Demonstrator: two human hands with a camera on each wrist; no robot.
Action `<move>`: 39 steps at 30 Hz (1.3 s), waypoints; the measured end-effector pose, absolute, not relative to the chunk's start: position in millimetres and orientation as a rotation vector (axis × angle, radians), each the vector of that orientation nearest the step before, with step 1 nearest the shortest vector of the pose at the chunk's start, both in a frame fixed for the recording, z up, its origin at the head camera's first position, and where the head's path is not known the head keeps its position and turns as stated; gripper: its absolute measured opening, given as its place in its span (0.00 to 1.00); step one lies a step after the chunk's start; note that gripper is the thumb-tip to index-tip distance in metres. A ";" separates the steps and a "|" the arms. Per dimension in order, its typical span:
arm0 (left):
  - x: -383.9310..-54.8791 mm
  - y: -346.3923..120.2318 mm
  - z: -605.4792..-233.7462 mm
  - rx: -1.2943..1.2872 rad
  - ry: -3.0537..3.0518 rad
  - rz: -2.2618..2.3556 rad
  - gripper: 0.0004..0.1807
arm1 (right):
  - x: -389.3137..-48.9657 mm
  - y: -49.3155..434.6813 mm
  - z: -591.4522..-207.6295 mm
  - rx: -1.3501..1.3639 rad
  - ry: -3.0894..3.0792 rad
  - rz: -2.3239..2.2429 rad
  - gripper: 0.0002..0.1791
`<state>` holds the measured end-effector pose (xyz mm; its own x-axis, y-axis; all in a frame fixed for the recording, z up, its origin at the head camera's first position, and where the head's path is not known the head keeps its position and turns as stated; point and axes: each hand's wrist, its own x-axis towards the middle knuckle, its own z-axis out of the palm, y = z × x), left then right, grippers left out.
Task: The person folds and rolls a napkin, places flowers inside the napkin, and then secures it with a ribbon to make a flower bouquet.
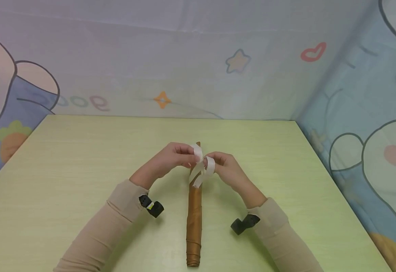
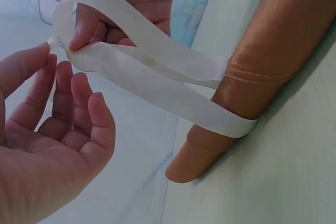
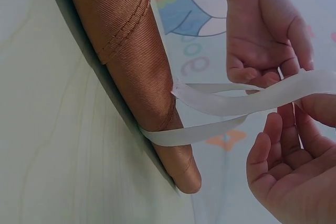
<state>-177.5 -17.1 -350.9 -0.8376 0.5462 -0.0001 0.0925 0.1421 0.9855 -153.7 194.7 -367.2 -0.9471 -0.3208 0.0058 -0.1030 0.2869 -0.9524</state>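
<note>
A long, narrow roll of shiny brown cloth (image 1: 194, 219) lies on the table, stitched seams showing along it. White ribbon (image 2: 168, 98) goes around the roll near its far end, and its lengths rise off the cloth. My left hand (image 1: 175, 156) pinches the ribbon between thumb and index finger, the other fingers loosely bent. From the other side, my right hand (image 1: 227, 168) pinches a looped part of the ribbon close to the left fingertips. One loose ribbon end (image 1: 197, 183) hangs over the roll. Exactly how the ribbon crosses between the fingertips is partly hidden.
The pale yellow-green tabletop (image 1: 82, 151) extends around the roll. A printed cloth backdrop (image 1: 133, 56) with cartoon figures stands behind the table and along its right side. Small black cameras are strapped to both beige sleeves (image 1: 97, 226).
</note>
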 end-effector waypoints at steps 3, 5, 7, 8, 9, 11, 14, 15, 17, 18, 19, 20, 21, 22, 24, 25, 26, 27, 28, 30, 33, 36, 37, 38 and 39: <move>-178.0 -17.0 -345.2 0.621 2.079 1.755 0.08 | -154.2 194.5 -367.4 -0.391 2.362 -1.729 0.14; -178.8 -16.4 -341.5 0.615 2.088 1.763 0.07 | -154.4 194.4 -367.6 -0.388 2.355 -1.733 0.14; -179.1 -15.8 -337.7 0.615 2.105 1.767 0.06 | -154.4 194.1 -367.7 -0.393 2.347 -1.741 0.14; -179.3 -15.2 -336.4 0.614 2.110 1.771 0.06 | -154.4 194.1 -367.8 -0.395 2.342 -1.745 0.14; -179.5 -14.6 -335.2 0.609 2.113 1.775 0.06 | -154.4 194.0 -367.9 -0.399 2.338 -1.748 0.14; -180.0 -13.3 -333.1 0.605 2.127 1.778 0.05 | -154.3 193.9 -368.0 -0.400 2.338 -1.752 0.14; -180.1 -11.0 -330.7 0.596 2.133 1.787 0.05 | -154.4 193.8 -368.3 -0.397 2.344 -1.751 0.14; -180.3 -10.3 -330.3 0.594 2.133 1.793 0.04 | -154.3 193.6 -368.2 -0.392 2.347 -1.751 0.14; -180.0 -9.1 -328.7 0.593 2.133 1.805 0.04 | -154.0 193.2 -367.9 -0.380 2.351 -1.750 0.14; -179.7 -8.4 -328.0 0.589 2.131 1.814 0.04 | -153.8 193.1 -367.7 -0.377 2.351 -1.751 0.14; -179.4 -7.8 -327.4 0.585 2.129 1.822 0.04 | -153.6 193.1 -367.6 -0.373 2.351 -1.752 0.14; -179.0 -7.4 -327.0 0.578 2.126 1.830 0.04 | -153.5 193.1 -367.5 -0.378 2.352 -1.753 0.14; -178.3 -7.1 -326.7 0.571 2.122 1.838 0.04 | -153.4 193.1 -367.4 -0.376 2.348 -1.758 0.14; -177.4 -6.8 -326.2 0.559 2.119 1.843 0.04 | -153.4 193.2 -367.5 -0.376 2.345 -1.761 0.13; -175.6 -6.4 -326.6 0.532 2.112 1.847 0.04 | -153.5 193.5 -368.1 -0.385 2.339 -1.764 0.13; -174.8 -6.4 -327.1 0.522 2.109 1.846 0.04 | -153.9 193.8 -368.6 -0.391 2.338 -1.765 0.13; -174.0 -6.4 -327.9 0.511 2.107 1.841 0.04 | -154.3 194.1 -369.1 -0.400 2.338 -1.763 0.13; -173.2 -6.6 -328.8 0.503 2.105 1.839 0.05 | -154.4 194.1 -369.3 -0.399 2.335 -1.765 0.13; -172.5 -6.7 -329.8 0.496 2.102 1.838 0.05 | -154.4 194.2 -369.5 -0.405 2.335 -1.765 0.13; -171.7 -7.7 -332.8 0.493 2.100 1.835 0.04 | -154.5 194.4 -369.4 -0.421 2.338 -1.763 0.14; -170.6 -9.5 -337.7 0.484 2.100 1.835 0.03 | -154.0 194.5 -368.9 -0.432 2.336 -1.766 0.14; -170.1 -10.9 -343.3 0.469 2.109 1.816 0.02 | -154.4 194.9 -369.3 -0.447 2.342 -1.760 0.15; -169.8 -11.0 -344.9 0.455 2.110 1.809 0.02 | -154.4 194.9 -369.5 -0.443 2.342 -1.761 0.14; -169.8 -11.2 -346.7 0.445 2.112 1.800 0.02 | -154.3 194.8 -369.3 -0.443 2.342 -1.763 0.14; -169.5 -11.1 -348.1 0.434 2.117 1.792 0.02 | -154.1 194.7 -369.0 -0.440 2.342 -1.763 0.14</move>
<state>-169.5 -11.1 -348.1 -0.8981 0.4363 -0.0558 0.0170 0.1611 0.9868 -154.1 194.7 -369.0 -0.9406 -0.3376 0.0358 -0.1278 0.2544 -0.9586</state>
